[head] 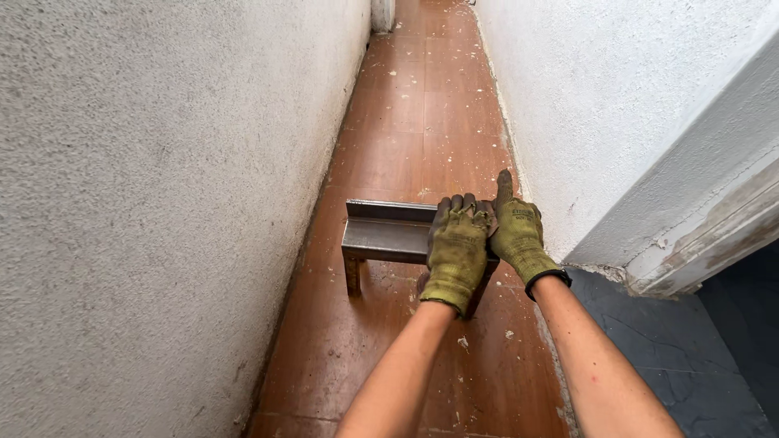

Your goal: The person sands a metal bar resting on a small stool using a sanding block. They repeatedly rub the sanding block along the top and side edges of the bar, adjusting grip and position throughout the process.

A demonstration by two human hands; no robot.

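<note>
**A:** Head view looks down a narrow passage. What takes up most of it?

**B:** Two rough white plastered walls, the left wall (154,203) and the right wall (617,105), with a strip of reddish-brown tiled floor (414,122) between them, flecked with pale plaster crumbs. At the lower right the tile gives way to a dark grey floor (673,357) under a chipped white door frame (714,219).

**A:** And the metal piece?

**B:** It is a short steel channel section (385,231), grey and dull, standing on the tiled floor about midway between the walls, somewhat nearer the right one. Its long axis runs crosswise to the passage, left to right in the picture, so its ends point at the two walls. The open trough faces up, with a raised lip along the far edge. A rusty short leg (353,274) holds up the left end; the right end is hidden behind the hands.

**A:** Where are the hands?

**B:** Both wear yellow-green knit work gloves and sit on the right end. The left hand (456,253) lies over the channel with its fingers curled together over the far lip, clamped on the steel. The right hand (517,235) presses against the right end just beside the left, touching it, fingers wrapped out of sight, thumb (504,185) sticking straight up.

**A:** Is the right hand's grip closed?

**B:** It appears so, though its fingertips are covered.
</note>
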